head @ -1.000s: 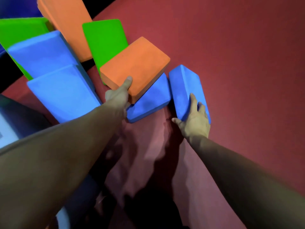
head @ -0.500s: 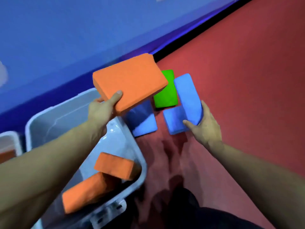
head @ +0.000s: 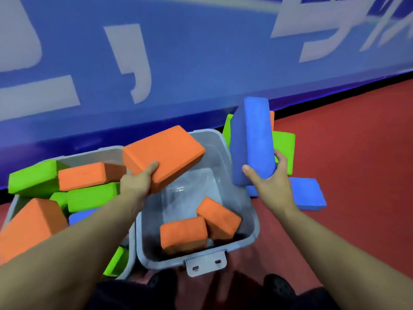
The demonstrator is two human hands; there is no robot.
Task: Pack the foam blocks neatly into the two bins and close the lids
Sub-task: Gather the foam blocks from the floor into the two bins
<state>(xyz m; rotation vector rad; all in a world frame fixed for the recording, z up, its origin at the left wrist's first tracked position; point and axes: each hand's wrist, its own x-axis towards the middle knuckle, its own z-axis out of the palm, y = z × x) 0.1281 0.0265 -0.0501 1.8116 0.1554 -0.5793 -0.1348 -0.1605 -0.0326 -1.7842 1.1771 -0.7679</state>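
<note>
I see my left hand (head: 139, 182) gripping an orange block (head: 163, 156) above the right bin (head: 251, 217), fingers curled under it, thumb on top. My right hand (head: 271, 186) clasps an upright blue block (head: 252, 139) beside that bin's rim. Two orange blocks (head: 183, 234) lie inside; the left bin (head: 107, 153) is piled full.

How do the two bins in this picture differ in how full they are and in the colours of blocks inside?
The left bin is heaped with green, orange and blue blocks rising above its rim; the right bin holds only two orange blocks on its mostly bare floor. The right bin's front latch tab shows; the left bin's front is hidden by an arm. Both are grey, open and lidless.
</note>
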